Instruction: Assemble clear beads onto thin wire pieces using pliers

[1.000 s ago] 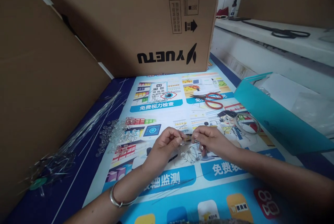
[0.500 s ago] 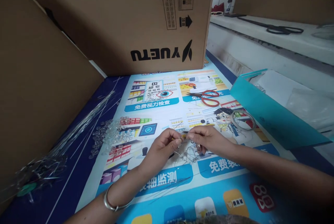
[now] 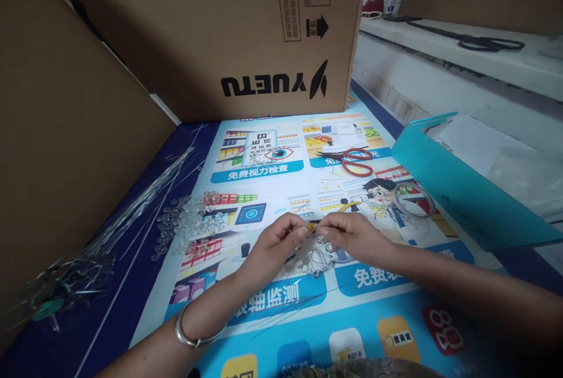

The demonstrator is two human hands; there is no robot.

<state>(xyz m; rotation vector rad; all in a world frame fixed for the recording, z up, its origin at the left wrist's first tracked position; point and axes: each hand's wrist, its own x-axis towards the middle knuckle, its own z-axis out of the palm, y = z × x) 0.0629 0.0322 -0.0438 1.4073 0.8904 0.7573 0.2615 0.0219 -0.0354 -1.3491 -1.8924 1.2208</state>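
Close together over the printed sheet [image 3: 281,190], my two hands pinch at a tangle of thin wire strung with clear beads [image 3: 317,262]. My left hand [image 3: 275,243] has thumb and forefinger closed on the wire. My right hand [image 3: 354,234] is closed from the other side, with beads hanging just under its fingertips. The exact grip points are too small to make out. Loose clear beads [image 3: 187,222] lie in a heap left of my hands. Cut wire pieces [image 3: 290,307] rest on the sheet nearer to me.
Red-handled scissors [image 3: 357,162] and a wire coil [image 3: 414,199] lie beyond my right hand. A teal box [image 3: 457,190] stands at the right. Long wires [image 3: 145,202] run along the left. Cardboard [image 3: 185,31] walls the back and left. Black scissors [image 3: 488,43] rest on a ledge.
My hands stay nearly in place, both still pinching. The beaded tangle beneath them has shifted slightly, and the camera view has moved a little.
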